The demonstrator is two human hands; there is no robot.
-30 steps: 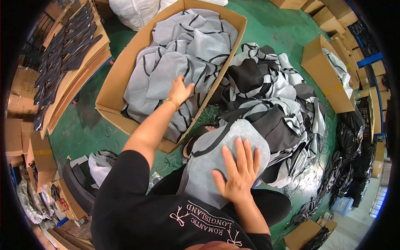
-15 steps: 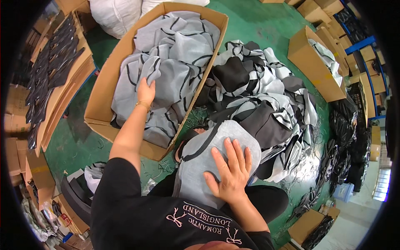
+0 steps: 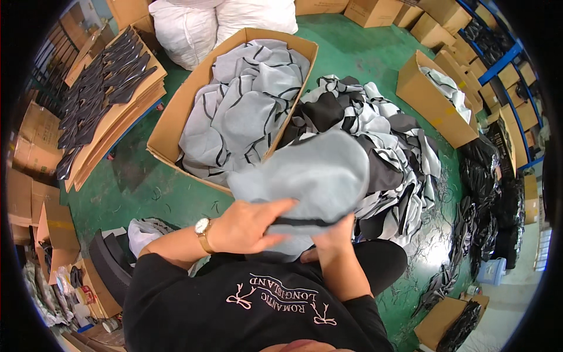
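Note:
A grey fabric piece point(image 3: 311, 170) with a rounded edge and a black strip is held up above my lap, slightly blurred by motion. My left hand point(image 3: 243, 226), a gold watch on its wrist, grips it near the black strip. Around its lower right edge my right hand point(image 3: 337, 234) is closed, with most fingers hidden by the cloth. More grey fabric lies under it on my lap. Just ahead stands a large open cardboard box point(image 3: 165, 138) full of similar grey pieces with black strips point(image 3: 249, 114).
A heap of black, grey and white fabric pieces point(image 3: 375, 120) lies on the green floor to the right. Black parts point(image 3: 99, 88) cover stacked cardboard at left. White sacks point(image 3: 187, 32) stand behind the box. Another carton point(image 3: 437, 108) with cloth stands far right.
My left hand has come back from the box to my lap. My right hand, flat on the grey fabric before, now grips its edge, and a piece is lifted.

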